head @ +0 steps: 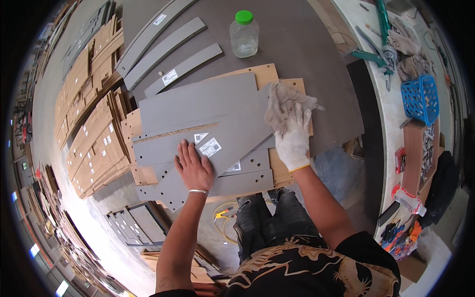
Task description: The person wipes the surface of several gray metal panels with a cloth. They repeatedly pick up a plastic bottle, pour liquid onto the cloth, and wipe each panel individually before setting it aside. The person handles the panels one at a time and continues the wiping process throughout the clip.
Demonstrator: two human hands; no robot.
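My left hand, bare, rests flat with its fingers spread on a grey laminate panel that bears a printed label. My right hand, in a white knit glove, presses a greyish-brown rag onto that panel's far right end. The panel lies slanted across other grey panels with drilled holes. Wood-grain boards stick out beneath the stack. Exposed particleboard shows along one groove.
A clear jar with a green lid stands on the dark tabletop, near grey strips. On the right bench are a caulking gun, a blue basket and a box of metal fittings. Stacked wood-grain boards lie left; a yellow hose crosses the floor.
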